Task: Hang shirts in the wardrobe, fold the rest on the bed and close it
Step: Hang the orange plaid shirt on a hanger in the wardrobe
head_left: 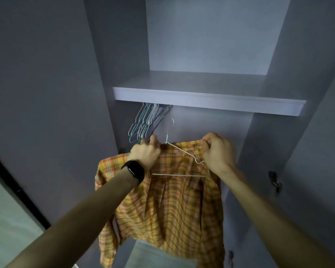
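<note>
An orange and yellow plaid shirt (172,206) hangs in front of the open wardrobe, held up by both hands. A white wire hanger (179,151) sits inside its neck, hook pointing up below the shelf. My left hand (145,151), with a black watch on the wrist, grips the shirt's left shoulder together with the hanger. My right hand (215,149) pinches the collar at the right shoulder. The hanger's right end and bottom bar show against the shirt.
A bunch of several empty wire hangers (147,120) hangs at the left under the wardrobe shelf (207,100). The wardrobe's side panels (290,132) stand left and right. A door hinge (275,182) is on the right. A folded grey cloth (155,256) lies below.
</note>
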A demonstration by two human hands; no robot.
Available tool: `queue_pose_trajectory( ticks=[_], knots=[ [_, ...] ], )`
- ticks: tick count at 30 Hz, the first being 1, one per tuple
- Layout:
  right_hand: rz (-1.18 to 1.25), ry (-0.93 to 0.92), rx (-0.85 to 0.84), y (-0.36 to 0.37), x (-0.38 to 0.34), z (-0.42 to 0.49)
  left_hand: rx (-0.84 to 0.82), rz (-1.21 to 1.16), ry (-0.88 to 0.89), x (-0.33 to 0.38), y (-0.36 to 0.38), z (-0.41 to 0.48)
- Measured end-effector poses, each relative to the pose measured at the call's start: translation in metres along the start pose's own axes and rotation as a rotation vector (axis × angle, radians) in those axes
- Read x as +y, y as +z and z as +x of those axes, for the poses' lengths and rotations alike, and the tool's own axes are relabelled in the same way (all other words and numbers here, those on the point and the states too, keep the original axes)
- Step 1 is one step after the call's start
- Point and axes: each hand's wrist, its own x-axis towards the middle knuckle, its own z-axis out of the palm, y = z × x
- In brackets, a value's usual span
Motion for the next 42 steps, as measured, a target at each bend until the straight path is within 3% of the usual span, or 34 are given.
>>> queue_pose_trajectory(
  ticks=[4,9,18,24,26,28,31,35,37,39,40,42],
  knots=[
    [0.060,0.040,-0.067,0.019,-0.004,-0.021,-0.024,-0.005,-0.004,0.003,0.001,0.002],
    [-0.114,0.055,-0.142,0.010,0.031,-0.018,-0.040,0.047,-0.063,-0.022,0.005,0.003],
    [-0.137,0.027,-0.085,0.061,-0.010,-0.058,-0.107,-0.300,-0.115,0.029,-0.001,0.001],
    [-0.096,0.000,-0.159,0.076,-0.010,-0.071,-0.068,-0.486,-0.118,0.038,0.013,-0.006],
    [0.042,-0.058,-0.163,0.074,-0.002,-0.077,-0.038,-0.561,-0.143,0.025,0.023,-0.009],
    [0.196,-0.084,-0.108,0.065,0.011,-0.079,0.014,-0.579,-0.156,0.011,0.034,-0.014],
    [0.136,-0.087,-0.008,0.048,0.037,-0.061,0.119,-0.608,-0.189,-0.009,0.045,-0.021],
    [-0.157,-0.247,-0.176,0.034,0.038,-0.028,0.243,-0.624,-0.163,-0.010,0.041,-0.025],
    [-0.073,-0.346,-0.236,0.040,0.027,-0.019,0.284,-0.591,-0.132,-0.002,0.037,-0.025],
    [0.145,-0.275,-0.410,0.044,0.021,-0.014,0.298,-0.582,-0.118,0.000,0.037,-0.026],
    [0.202,-0.217,-0.464,0.044,0.023,-0.013,0.317,-0.630,-0.116,-0.002,0.039,-0.027],
    [0.214,-0.196,-0.420,0.043,0.031,-0.016,0.367,-0.880,-0.148,-0.004,0.041,-0.031]
  ],
)
